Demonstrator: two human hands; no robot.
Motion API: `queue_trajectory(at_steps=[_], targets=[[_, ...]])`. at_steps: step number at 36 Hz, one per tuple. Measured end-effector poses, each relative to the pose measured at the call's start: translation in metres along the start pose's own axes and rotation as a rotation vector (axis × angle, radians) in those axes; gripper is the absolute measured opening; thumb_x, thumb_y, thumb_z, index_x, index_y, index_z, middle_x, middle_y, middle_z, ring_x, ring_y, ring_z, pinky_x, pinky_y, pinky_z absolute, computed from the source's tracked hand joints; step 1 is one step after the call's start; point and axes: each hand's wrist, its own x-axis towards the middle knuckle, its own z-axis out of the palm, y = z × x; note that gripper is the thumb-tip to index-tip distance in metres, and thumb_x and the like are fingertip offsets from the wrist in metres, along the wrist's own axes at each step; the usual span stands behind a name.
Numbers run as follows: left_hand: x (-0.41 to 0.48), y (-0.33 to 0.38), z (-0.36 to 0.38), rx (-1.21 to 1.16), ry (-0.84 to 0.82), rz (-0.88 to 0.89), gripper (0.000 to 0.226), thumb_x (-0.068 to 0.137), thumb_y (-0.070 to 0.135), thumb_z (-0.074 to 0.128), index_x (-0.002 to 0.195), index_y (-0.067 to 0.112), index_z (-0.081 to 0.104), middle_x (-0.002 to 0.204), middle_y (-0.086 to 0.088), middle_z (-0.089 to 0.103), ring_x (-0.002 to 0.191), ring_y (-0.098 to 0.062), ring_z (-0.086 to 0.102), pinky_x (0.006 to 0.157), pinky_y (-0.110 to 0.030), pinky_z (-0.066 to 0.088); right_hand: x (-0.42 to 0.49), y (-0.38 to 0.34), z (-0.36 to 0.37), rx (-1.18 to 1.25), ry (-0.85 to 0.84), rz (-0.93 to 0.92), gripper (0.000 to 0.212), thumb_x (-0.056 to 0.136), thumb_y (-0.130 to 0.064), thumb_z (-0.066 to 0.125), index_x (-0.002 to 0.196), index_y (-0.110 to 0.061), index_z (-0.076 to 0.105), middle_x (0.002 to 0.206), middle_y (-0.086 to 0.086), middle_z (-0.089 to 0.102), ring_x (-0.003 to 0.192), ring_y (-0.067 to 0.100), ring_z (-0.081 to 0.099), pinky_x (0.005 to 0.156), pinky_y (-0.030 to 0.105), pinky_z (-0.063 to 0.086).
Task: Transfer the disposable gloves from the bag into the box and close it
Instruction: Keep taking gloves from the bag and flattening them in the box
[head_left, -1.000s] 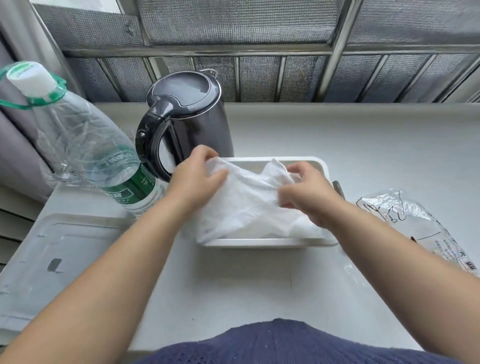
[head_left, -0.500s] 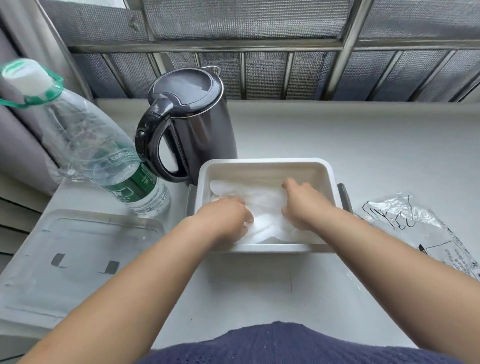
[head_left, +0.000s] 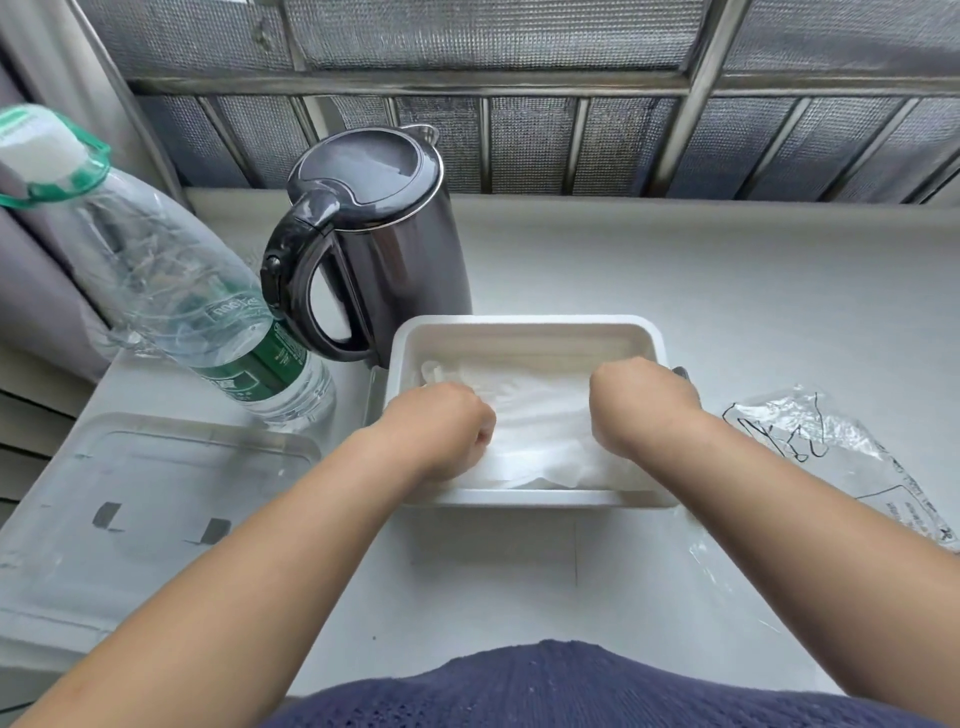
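Note:
A white box (head_left: 524, 332) stands on the pale counter in front of me. A stack of thin white disposable gloves (head_left: 540, 431) lies inside it. My left hand (head_left: 436, 426) presses down on the stack's left part and my right hand (head_left: 639, 405) on its right part, near the box's right wall. The fingers of both hands bend down into the box and are hidden behind the backs of the hands. The crumpled clear plastic bag (head_left: 826, 452) lies flat on the counter right of the box.
A clear plastic lid (head_left: 156, 509) lies on the counter at the left. A dark electric kettle (head_left: 384, 244) stands just behind the box's left corner, with a large water bottle (head_left: 171, 291) left of it. A barred window screen runs along the back.
One second ago both hands held the glove stack above the box. They lowered it in, and now my hands have spread apart, the right one toward the right wall.

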Motion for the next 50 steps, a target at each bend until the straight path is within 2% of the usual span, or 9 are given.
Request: queue_trajectory(at_steps=[6,12,18,23,27,32,43,46,50], targets=[[0.005,0.004,-0.001,0.171,0.136,0.056,0.051,0.086,0.035,0.06,0.133,0.024,0.044,0.142,-0.003,0.033,0.127,-0.025,0.034,0.099,-0.034,0.03,0.004,-0.009,0.013,-0.066,0.23,-0.264,0.027,0.087,-0.006,0.049,0.113,-0.012,0.054,0.117,0.009,0.046,0.106,0.029,0.05,0.068,0.032,0.036],[0.017,0.002,0.018,0.198,-0.098,-0.012,0.092,0.079,0.048,0.063,0.15,0.022,0.01,0.157,-0.009,0.005,0.143,-0.027,0.01,0.113,-0.042,0.019,0.031,-0.004,0.051,0.058,-0.059,-0.254,0.066,0.086,-0.016,0.05,0.142,-0.012,0.016,0.134,0.018,0.038,0.122,0.039,0.044,0.095,0.038,0.038],[0.03,0.001,0.032,0.195,-0.245,-0.058,0.094,0.086,0.047,0.055,0.151,0.02,-0.008,0.157,-0.011,-0.017,0.145,-0.032,-0.008,0.118,-0.045,0.002,0.031,-0.008,0.054,0.091,-0.106,-0.241,0.063,0.087,-0.009,0.045,0.143,-0.009,0.016,0.137,0.018,0.034,0.126,0.039,0.039,0.099,0.037,0.034],[0.017,0.004,0.022,0.074,-0.124,-0.067,0.076,0.087,0.047,0.053,0.149,0.021,0.018,0.157,-0.01,0.009,0.144,-0.027,0.008,0.116,-0.046,0.013,0.016,0.003,0.048,0.121,0.099,-0.3,0.046,0.089,-0.007,0.043,0.134,-0.011,0.034,0.128,0.01,0.043,0.116,0.031,0.047,0.081,0.034,0.041],[-0.008,0.014,0.003,-0.172,0.109,-0.108,0.057,0.092,0.045,0.049,0.145,0.027,0.034,0.152,0.0,0.028,0.139,-0.019,0.025,0.111,-0.036,0.026,-0.005,0.018,0.04,0.332,0.406,-0.323,0.041,0.095,-0.017,0.044,0.136,-0.016,0.045,0.133,0.005,0.051,0.121,0.025,0.048,0.093,0.034,0.043],[-0.025,0.051,-0.003,-0.476,0.438,-0.008,0.033,0.091,0.029,0.056,0.123,0.023,0.059,0.113,0.008,0.06,0.093,-0.005,0.057,0.089,-0.023,0.041,-0.021,0.048,0.05,0.538,0.83,-0.279,0.032,0.082,-0.011,0.045,0.101,0.002,0.066,0.094,0.018,0.069,0.084,0.035,0.066,0.081,0.029,0.037],[-0.03,0.16,0.036,-0.658,0.376,0.302,0.022,0.087,0.024,0.054,0.102,0.019,0.07,0.075,0.02,0.054,0.067,-0.002,0.051,0.069,-0.017,0.043,-0.07,0.134,0.091,0.385,0.448,0.054,0.051,0.078,-0.023,0.053,0.128,-0.018,0.044,0.129,0.0,0.048,0.121,0.025,0.043,0.097,0.034,0.029],[-0.022,0.181,0.051,-0.603,0.085,0.245,0.025,0.093,0.025,0.05,0.113,0.023,0.065,0.097,0.018,0.06,0.087,-0.004,0.057,0.083,-0.023,0.045,-0.075,0.153,0.1,0.297,0.302,0.09,0.057,0.085,-0.028,0.053,0.138,-0.026,0.031,0.134,0.0,0.046,0.122,0.025,0.045,0.093,0.034,0.036],[-0.005,0.194,0.076,-0.521,-0.107,0.12,0.039,0.096,0.025,0.043,0.135,0.026,0.047,0.147,0.002,0.034,0.128,-0.014,0.043,0.101,-0.023,0.032,-0.071,0.174,0.106,0.543,0.324,0.201,0.029,0.093,-0.025,0.044,0.121,-0.021,0.054,0.112,0.006,0.063,0.095,0.031,0.061,0.079,0.034,0.048]])
